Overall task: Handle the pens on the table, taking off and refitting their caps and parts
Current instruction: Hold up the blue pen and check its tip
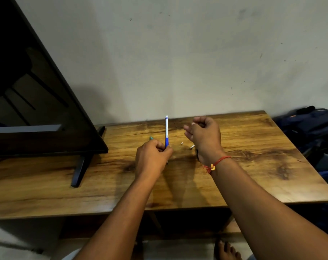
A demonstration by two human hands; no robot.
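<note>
Toes (227, 249) show, cut off; left hand (153, 156) grips blue pen (166, 132), lower barrel hidden; right hand (204, 137) curled, contents unclear.

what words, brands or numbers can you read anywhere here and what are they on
No text can be read in this view.
Blue and white pen, gripped upright by the left hand: any print on the barrel is too small to make out.
Television: dark screen, no logo shows.
Backpack: a small orange mark, too blurred to read.
</note>
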